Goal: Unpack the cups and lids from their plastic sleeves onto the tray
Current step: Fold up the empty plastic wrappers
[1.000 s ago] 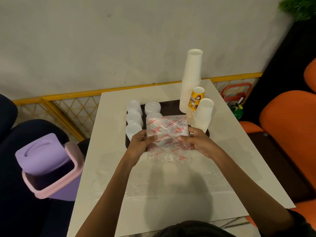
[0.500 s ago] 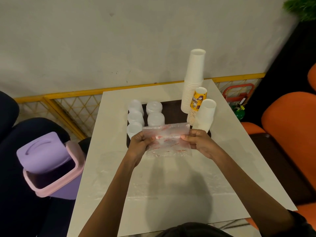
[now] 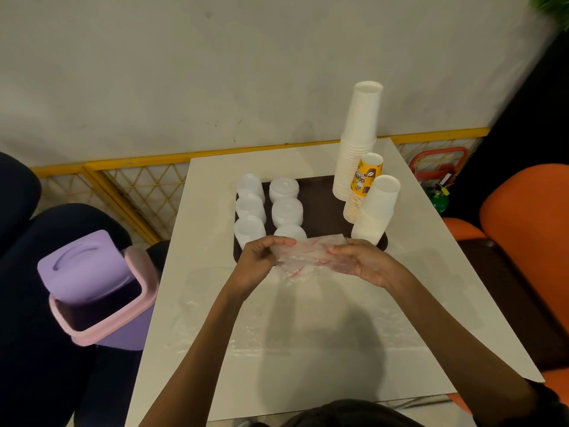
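A clear plastic sleeve with red print (image 3: pixel 311 252) is stretched between both hands just in front of the dark tray (image 3: pixel 320 192). My left hand (image 3: pixel 261 260) pinches its left end and my right hand (image 3: pixel 360 261) grips its right end. The sleeve looks empty and folded flat. On the tray's left half stand several stacks of white lids (image 3: pixel 284 208). On its right stand a tall stack of white cups (image 3: pixel 358 140), a shorter stack topped by a yellow printed cup (image 3: pixel 365 180), and a short white cup stack (image 3: pixel 377 208).
The white table (image 3: pixel 308 334) holds a flat clear plastic sheet (image 3: pixel 308 337) near me. A purple and pink bin with its lid tipped open (image 3: pixel 98 288) stands left of the table. Orange seats (image 3: pixel 529 229) are at the right, a yellow fence (image 3: pixel 123 186) behind.
The sleeve stood upright and spread a second ago; both hands have since folded it down into a flatter, narrower band, staying in about the same place.
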A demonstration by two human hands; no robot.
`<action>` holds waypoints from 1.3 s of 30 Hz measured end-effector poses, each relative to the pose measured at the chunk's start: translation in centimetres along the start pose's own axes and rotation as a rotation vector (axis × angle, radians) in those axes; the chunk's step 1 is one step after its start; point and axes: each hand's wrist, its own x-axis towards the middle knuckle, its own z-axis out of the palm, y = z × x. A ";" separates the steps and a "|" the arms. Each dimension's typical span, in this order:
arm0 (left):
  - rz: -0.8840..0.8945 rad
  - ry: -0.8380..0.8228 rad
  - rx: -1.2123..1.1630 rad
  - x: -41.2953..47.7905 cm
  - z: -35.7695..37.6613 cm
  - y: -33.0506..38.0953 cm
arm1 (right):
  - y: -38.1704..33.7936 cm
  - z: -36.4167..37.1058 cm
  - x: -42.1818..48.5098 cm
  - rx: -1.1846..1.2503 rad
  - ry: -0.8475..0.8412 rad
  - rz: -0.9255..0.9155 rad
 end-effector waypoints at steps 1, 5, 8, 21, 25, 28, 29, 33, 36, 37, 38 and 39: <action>-0.039 -0.030 -0.062 -0.2 -0.2 0.2 | -0.1 0.1 0.1 -0.006 0.020 -0.013; -0.259 -0.050 -0.462 -0.5 -1.5 0.9 | -0.7 0.8 1.0 -0.115 0.045 -0.078; -0.317 -0.076 -0.341 -1.0 -2.3 0.4 | -1.0 1.9 1.4 -0.152 0.027 -0.125; -0.268 0.328 -0.042 -4.9 -9.1 -5.1 | 1.3 11.0 5.4 -0.490 -0.079 -0.260; -0.281 0.452 0.182 -6.3 -13.4 -7.4 | 2.4 16.5 8.2 -0.617 -0.099 -0.383; -0.259 0.585 0.261 -7.2 -16.6 -8.3 | 3.1 20.7 10.2 -0.709 -0.115 -0.480; -0.251 0.614 0.290 -7.4 -17.8 -8.7 | 3.5 22.4 11.0 -0.739 -0.126 -0.509; -0.235 0.703 0.505 -7.2 -22.4 -10.1 | 5.0 28.7 13.2 -0.866 -0.166 -0.627; -0.227 0.775 0.736 -6.6 -25.6 -11.6 | 6.1 32.5 15.0 -0.944 -0.198 -0.638; -0.223 0.788 0.761 -6.4 -26.7 -12.1 | 6.6 33.9 15.8 -0.960 -0.208 -0.624; -0.210 0.790 0.753 -6.2 -27.3 -12.1 | 6.8 34.6 16.1 -0.980 -0.209 -0.617; -0.200 0.788 0.729 -6.0 -28.1 -12.4 | 7.2 35.6 16.6 -1.005 -0.213 -0.606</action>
